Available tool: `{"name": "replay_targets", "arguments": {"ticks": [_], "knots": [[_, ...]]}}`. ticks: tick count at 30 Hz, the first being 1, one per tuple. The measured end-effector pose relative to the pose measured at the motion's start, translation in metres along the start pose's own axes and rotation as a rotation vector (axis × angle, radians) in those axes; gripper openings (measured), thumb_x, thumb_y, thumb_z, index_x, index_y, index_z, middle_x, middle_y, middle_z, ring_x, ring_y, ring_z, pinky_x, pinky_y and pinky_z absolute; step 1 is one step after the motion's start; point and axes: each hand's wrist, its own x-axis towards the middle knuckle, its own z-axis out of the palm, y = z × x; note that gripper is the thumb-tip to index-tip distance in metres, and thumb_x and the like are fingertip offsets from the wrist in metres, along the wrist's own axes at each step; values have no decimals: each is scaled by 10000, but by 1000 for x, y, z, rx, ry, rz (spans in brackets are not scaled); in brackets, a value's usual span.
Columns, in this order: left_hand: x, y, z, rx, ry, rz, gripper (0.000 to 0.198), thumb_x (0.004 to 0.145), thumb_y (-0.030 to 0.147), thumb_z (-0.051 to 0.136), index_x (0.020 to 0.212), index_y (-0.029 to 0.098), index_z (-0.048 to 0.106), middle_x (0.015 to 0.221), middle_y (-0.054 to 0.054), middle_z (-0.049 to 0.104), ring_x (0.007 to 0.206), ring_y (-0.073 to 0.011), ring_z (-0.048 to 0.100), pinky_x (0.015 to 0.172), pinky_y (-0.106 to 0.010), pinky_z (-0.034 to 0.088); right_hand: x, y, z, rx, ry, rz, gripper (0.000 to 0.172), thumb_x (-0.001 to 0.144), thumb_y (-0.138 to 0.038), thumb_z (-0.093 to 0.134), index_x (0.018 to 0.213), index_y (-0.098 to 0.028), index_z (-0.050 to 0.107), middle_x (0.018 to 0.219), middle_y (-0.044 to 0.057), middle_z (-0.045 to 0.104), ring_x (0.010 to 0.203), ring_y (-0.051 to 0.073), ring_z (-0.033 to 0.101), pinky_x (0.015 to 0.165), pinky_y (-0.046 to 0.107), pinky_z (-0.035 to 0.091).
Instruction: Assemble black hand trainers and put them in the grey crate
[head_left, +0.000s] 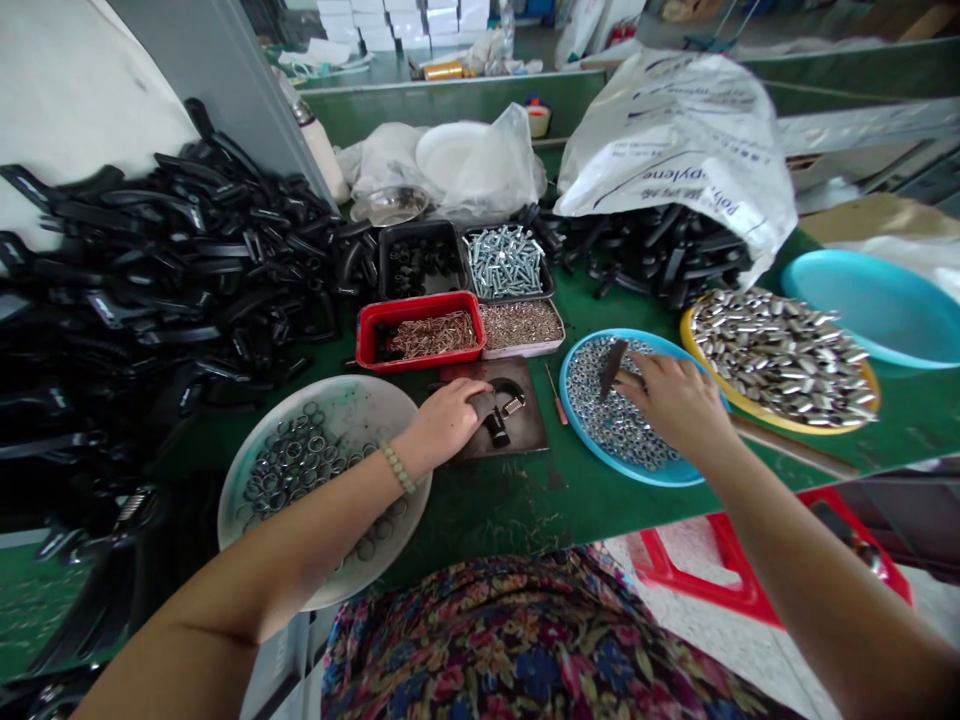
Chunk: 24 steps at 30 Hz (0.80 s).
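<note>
A black curved part (496, 428) with a coiled metal spring (514, 405) lies on a flat, dark metal plate (534, 436), mid-tabletop (495, 515). The left hand (448, 420) touches its left side with its fingers; whether that grip closes on it, I cannot tell. The right hand (679, 400) has its grip wrapped around a hammer (613, 370), over a round blue tray (574, 440) of shiny metal nuts. A thin red-handled tool (559, 405) fills part of the gap between plate and tray; green surface runs from the plate to the near edge. Left, a round white basin (232, 510) holds metal rings; beyond the plate, a glossy red box (420, 357) holds coppery pieces. Far right, a crinkled white sack (675, 120) shows print — "pylene" is legible.
</note>
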Motion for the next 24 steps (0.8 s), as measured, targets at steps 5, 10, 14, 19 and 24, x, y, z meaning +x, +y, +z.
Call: {"name": "replay_targets", "arguments": {"ticks": [5, 10, 14, 19, 24], "knots": [[-15, -6, 3, -26, 64, 1, 348, 845, 318, 591, 1172, 204, 613, 1291, -85, 545, 1230, -266, 442, 1081, -476, 317, -7, 18, -10, -18, -204, -22, 395, 933, -311, 378, 1264, -141, 510, 1067, 168, 660, 924, 309, 629, 714, 416, 490], [-17, -9, 5, -76, 42, -43, 373, 832, 295, 602, 1201, 240, 601, 1313, -85, 518, 1240, -252, 440, 1098, -481, 286, -16, -57, -49, 447, -205, -85, 342, 964, -337, 312, 1229, -209, 487, 957, 81, 706, 751, 218, 684, 632, 305, 505], [-18, -9, 6, -98, 56, -51, 363, 824, 289, 609, 1184, 248, 606, 1309, -81, 513, 1235, -250, 438, 1098, -476, 279, -20, -86, -60, 545, -186, -82, 326, 964, -330, 317, 1223, -221, 482, 963, 75, 710, 780, 223, 691, 644, 307, 511], [-18, -10, 7, -145, 83, -68, 449, 793, 291, 649, 1225, 226, 544, 1256, -87, 556, 1208, -241, 469, 1096, -468, 270, -16, -98, -58, 496, -240, -57, 326, 964, -334, 313, 1207, -216, 495, 935, 80, 714, 726, 220, 691, 607, 312, 499], [-17, -12, 8, -218, 151, -129, 563, 760, 295, 679, 1259, 178, 446, 1291, -109, 542, 1242, -230, 459, 1099, -461, 264, -7, -121, -61, 498, -212, -164, 329, 957, -321, 319, 1195, -199, 512, 881, 87, 711, 670, 210, 673, 562, 312, 482]]}}
